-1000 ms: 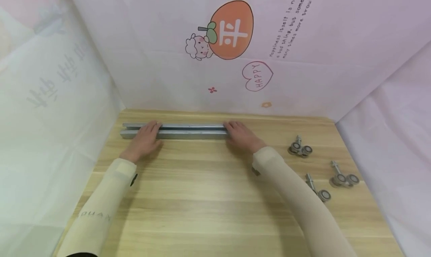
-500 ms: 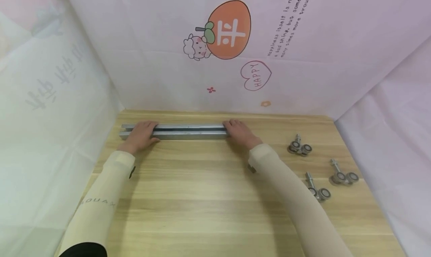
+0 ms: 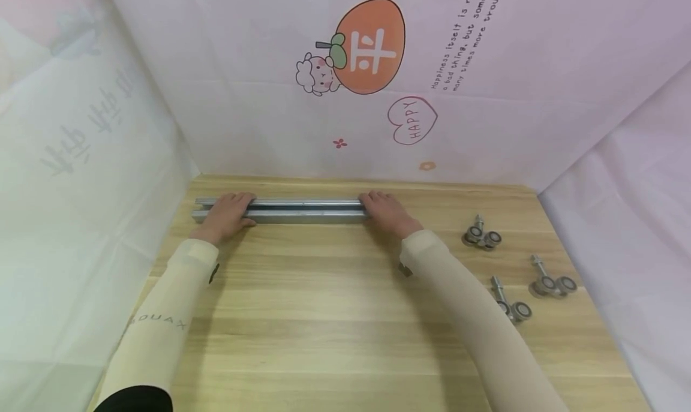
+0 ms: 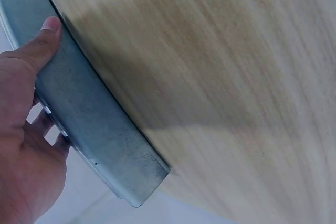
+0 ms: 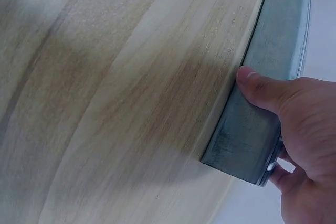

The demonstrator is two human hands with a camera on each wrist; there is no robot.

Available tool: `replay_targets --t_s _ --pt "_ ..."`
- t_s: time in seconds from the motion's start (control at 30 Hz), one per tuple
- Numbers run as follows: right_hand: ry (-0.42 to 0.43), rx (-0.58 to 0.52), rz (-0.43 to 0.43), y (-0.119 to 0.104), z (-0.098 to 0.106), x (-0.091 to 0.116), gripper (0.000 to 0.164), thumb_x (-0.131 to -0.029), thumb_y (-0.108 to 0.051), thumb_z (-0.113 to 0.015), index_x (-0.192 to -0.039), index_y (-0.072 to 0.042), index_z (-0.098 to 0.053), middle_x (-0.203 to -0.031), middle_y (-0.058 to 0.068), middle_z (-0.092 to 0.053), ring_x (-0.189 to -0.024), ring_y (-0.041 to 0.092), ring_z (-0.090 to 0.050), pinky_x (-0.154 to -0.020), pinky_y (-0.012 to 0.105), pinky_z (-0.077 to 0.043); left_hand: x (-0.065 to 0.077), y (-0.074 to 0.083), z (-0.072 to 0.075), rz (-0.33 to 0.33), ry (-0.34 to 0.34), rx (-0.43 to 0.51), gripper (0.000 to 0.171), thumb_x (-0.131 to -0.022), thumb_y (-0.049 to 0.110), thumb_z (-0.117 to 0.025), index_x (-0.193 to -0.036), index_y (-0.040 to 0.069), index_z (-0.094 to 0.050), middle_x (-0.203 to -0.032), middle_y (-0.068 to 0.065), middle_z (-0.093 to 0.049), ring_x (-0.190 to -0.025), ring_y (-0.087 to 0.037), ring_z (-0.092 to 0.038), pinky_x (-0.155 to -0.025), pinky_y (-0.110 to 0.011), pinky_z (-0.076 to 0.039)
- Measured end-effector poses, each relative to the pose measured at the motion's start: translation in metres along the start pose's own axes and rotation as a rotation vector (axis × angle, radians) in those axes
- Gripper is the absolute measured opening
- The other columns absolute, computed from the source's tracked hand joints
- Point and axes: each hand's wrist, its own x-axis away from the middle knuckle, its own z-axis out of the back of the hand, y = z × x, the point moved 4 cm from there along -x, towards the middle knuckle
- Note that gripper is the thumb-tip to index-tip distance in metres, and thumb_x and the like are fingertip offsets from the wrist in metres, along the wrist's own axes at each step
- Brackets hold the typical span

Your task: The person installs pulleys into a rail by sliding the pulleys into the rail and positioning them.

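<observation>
A long grey metal channel rail point(image 3: 308, 218) lies along the back of the wooden table, its slot facing up. Near its left end, my left hand point(image 3: 224, 215) grips it, the fingers over the far edge. In the left wrist view the thumb of my left hand point(image 4: 21, 114) presses the rail's flat side point(image 4: 100, 108). My right hand point(image 3: 387, 213) grips the rail by its right end and hides that end in the head view. The right wrist view shows the thumb of my right hand point(image 5: 304, 124) across the rail's side point(image 5: 244, 142), close to the cut end.
Several metal roller trolleys with bolts stand at the table's right: one towards the back point(image 3: 481, 238), one by the right edge point(image 3: 552, 285), one nearer my right sleeve point(image 3: 513, 309). White printed cloth walls point(image 3: 259, 130) rise behind the table point(image 3: 324, 316) and on both sides.
My left hand has slid slightly left along the rail, its thumb now against the near side. The rail has barely moved, and the right hand keeps its place at the right end.
</observation>
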Motion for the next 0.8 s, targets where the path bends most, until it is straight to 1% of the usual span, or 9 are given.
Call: replay_targets --t_s 0.13,0.3,0.5,0.6,0.73,0.8 --pt "-0.003 -0.001 0.003 -0.001 0.001 0.002 0.053 -0.087 -0.019 -0.070 -0.133 -0.006 -0.047 -0.123 0.017 -0.059 -0.115 0.033 -0.054 -0.101 0.050 -0.044 0.001 0.003 0.004 0.012 -0.017 -0.004 0.067 -0.087 0.028 -0.070 -0.141 -0.002 -0.042 -0.141 -0.025 -0.049 -0.129 -0.044 -0.043 -0.114 -0.058 -0.025" --pt "-0.006 -0.011 0.002 -0.001 0.003 0.009 0.052 -0.088 -0.019 -0.069 -0.133 -0.005 -0.048 -0.127 0.017 -0.058 -0.119 0.033 -0.052 -0.102 0.050 -0.043 0.003 0.008 0.006 0.017 -0.046 -0.005 0.066 -0.087 0.028 -0.071 -0.140 0.000 -0.043 -0.140 -0.023 -0.051 -0.126 -0.043 -0.045 -0.112 -0.059 -0.027" --pt "0.023 -0.011 0.025 -0.003 0.006 0.026 0.051 -0.085 -0.019 -0.073 -0.129 -0.003 -0.052 -0.116 0.017 -0.062 -0.108 0.033 -0.057 -0.093 0.050 -0.048 0.005 0.017 0.003 -0.001 -0.047 -0.032 0.064 -0.084 0.033 -0.073 -0.135 0.003 -0.048 -0.134 -0.020 -0.057 -0.119 -0.041 -0.051 -0.104 -0.061 -0.036" --pt "0.031 -0.006 0.031 -0.003 0.007 0.035 0.052 -0.084 -0.019 -0.074 -0.128 -0.002 -0.053 -0.114 0.018 -0.064 -0.104 0.033 -0.059 -0.090 0.048 -0.050 0.006 0.022 0.002 -0.006 -0.052 -0.054 0.064 -0.083 0.036 -0.074 -0.133 0.005 -0.050 -0.131 -0.018 -0.060 -0.115 -0.039 -0.054 -0.099 -0.060 -0.041" --pt "0.055 0.030 0.064 -0.003 0.006 0.047 0.049 -0.083 -0.020 -0.074 -0.125 -0.002 -0.055 -0.109 0.016 -0.065 -0.098 0.031 -0.061 -0.083 0.045 -0.052 0.010 0.028 0.000 -0.027 -0.055 -0.078 0.066 -0.082 0.038 -0.075 -0.134 0.005 -0.050 -0.128 -0.017 -0.062 -0.111 -0.038 -0.057 -0.094 -0.058 -0.045" --pt "0.073 0.055 0.090 -0.005 0.008 0.055 0.046 -0.084 -0.018 -0.073 -0.123 -0.002 -0.055 -0.105 0.016 -0.066 -0.092 0.031 -0.062 -0.077 0.044 -0.054 0.014 0.032 -0.002 -0.047 -0.049 -0.087 0.066 -0.081 0.039 -0.075 -0.133 0.006 -0.051 -0.125 -0.017 -0.064 -0.109 -0.037 -0.058 -0.092 -0.057 -0.047"
